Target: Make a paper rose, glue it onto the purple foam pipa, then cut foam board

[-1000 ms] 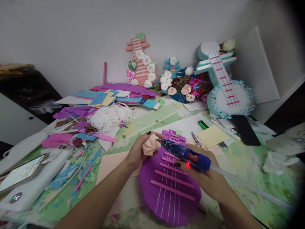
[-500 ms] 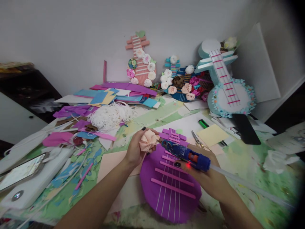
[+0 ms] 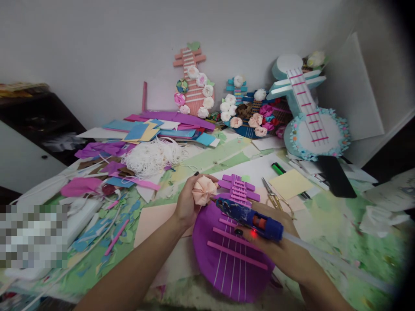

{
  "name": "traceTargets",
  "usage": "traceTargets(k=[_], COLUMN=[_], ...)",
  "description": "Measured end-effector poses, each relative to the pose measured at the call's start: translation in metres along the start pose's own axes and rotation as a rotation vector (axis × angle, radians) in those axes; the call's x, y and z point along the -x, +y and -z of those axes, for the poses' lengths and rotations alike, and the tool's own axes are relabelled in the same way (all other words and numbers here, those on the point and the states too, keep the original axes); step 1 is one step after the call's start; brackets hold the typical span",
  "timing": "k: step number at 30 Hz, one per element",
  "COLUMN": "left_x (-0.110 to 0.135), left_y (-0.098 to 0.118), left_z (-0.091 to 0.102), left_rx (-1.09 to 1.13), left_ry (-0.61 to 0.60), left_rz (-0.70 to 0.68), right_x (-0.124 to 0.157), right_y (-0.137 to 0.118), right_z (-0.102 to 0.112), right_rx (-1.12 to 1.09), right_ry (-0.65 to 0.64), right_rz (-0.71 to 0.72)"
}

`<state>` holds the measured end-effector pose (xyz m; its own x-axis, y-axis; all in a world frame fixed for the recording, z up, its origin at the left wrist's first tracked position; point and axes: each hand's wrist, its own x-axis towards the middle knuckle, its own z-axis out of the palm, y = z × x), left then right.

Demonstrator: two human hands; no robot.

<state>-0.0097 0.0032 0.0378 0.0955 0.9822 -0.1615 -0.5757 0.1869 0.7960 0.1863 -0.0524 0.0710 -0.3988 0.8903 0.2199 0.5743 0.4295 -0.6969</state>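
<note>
A peach paper flower (image 3: pixel 205 189) is held in my left hand (image 3: pixel 186 203), its fingers closed around the petals. My right hand (image 3: pixel 269 242) grips a blue hot glue gun (image 3: pixel 248 218) with a small red light lit on it and a long clear glue stick (image 3: pixel 317 250) out of its back. The nozzle points left and meets the flower's lower right edge; whether glue is coming out I cannot tell. Beneath both hands lies a purple paper guitar (image 3: pixel 223 268) with pink bars and white strings, partly covered by the gun and my right hand.
Gold-handled scissors (image 3: pixel 279 199), a green cutter (image 3: pixel 278 168) and a yellow paper (image 3: pixel 292 185) lie to the right. White string (image 3: pixel 154 157) and paper scraps (image 3: pixel 97 229) cover the left. Decorated guitars, including a light blue one (image 3: pixel 311 129), lean against the wall.
The glue gun has shifted slightly down and left, its nozzle staying at the flower. The flower has turned a little in my left hand, showing more of its face.
</note>
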Motion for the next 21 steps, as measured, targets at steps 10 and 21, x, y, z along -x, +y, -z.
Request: traceTargets(k=[10,21], left_x=[0.000,0.002], left_y=[-0.006,-0.006], left_z=[-0.002,-0.003], left_rx=[0.050,0.093], left_ry=[0.003,0.003], left_rz=[-0.037,-0.030], right_x=[-0.001,-0.001], right_y=[-0.010,-0.011], right_z=[-0.006,-0.009], right_rx=[-0.010,0.018], right_ry=[0.025,0.034], right_rz=[0.034,0.058])
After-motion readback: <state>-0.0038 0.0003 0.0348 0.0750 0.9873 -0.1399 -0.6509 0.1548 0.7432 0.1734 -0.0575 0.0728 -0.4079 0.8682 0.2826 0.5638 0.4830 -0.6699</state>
